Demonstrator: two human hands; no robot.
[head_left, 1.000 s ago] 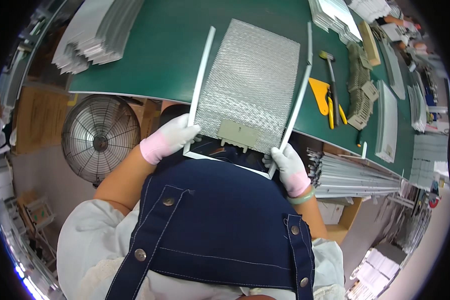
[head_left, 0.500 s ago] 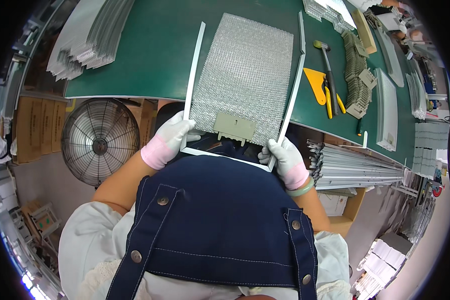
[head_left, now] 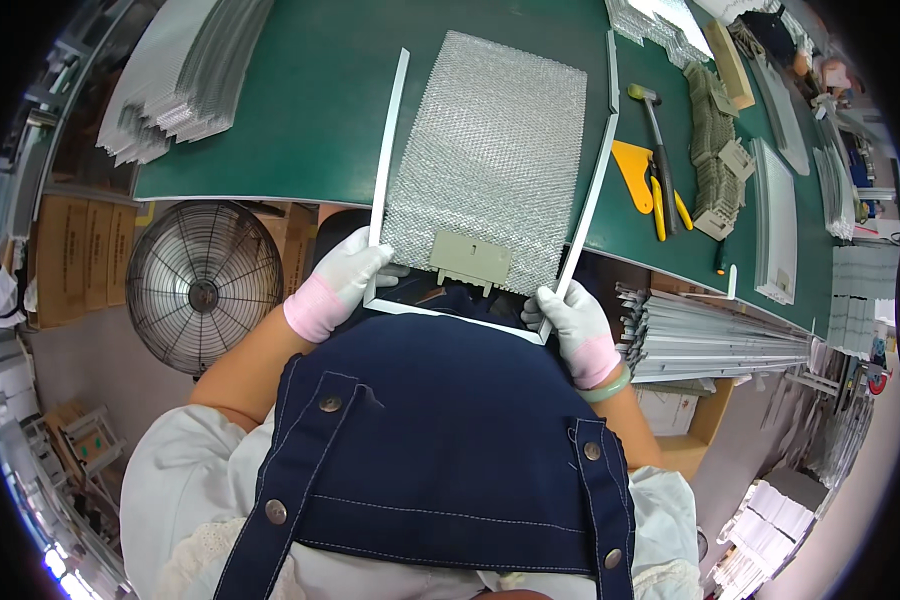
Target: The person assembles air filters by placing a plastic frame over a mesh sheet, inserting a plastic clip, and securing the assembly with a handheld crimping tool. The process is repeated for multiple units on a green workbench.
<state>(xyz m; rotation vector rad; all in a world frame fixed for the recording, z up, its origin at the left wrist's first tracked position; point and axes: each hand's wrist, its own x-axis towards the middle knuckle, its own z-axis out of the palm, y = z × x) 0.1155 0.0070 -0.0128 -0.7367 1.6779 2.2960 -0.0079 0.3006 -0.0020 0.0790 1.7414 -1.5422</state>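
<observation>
A silver mesh panel (head_left: 500,150) lies partly on the green table, its near end jutting past the edge toward me. A beige plastic piece (head_left: 470,258) sits at that near end, prongs pointing toward me. Around the panel's two sides and near end runs a thin white U-shaped frame (head_left: 386,150). Its side rails splay outward, with gaps beside the panel toward the far end. My left hand (head_left: 342,280), in a white and pink glove, is closed on the left rail near the corner. My right hand (head_left: 576,325), gloved alike, grips the right rail near its corner.
Right of the frame lie a hammer (head_left: 654,125), a yellow scraper (head_left: 632,175), yellow-handled pliers (head_left: 658,205) and a row of beige plastic pieces (head_left: 708,145). Mesh panels (head_left: 185,75) are stacked at far left. Below the table edge are a fan (head_left: 203,295) and white metal strips (head_left: 710,340).
The right rail has swung slightly outward to the right at its far end. Both hands keep their hold near the corners. The whole view has shifted slightly.
</observation>
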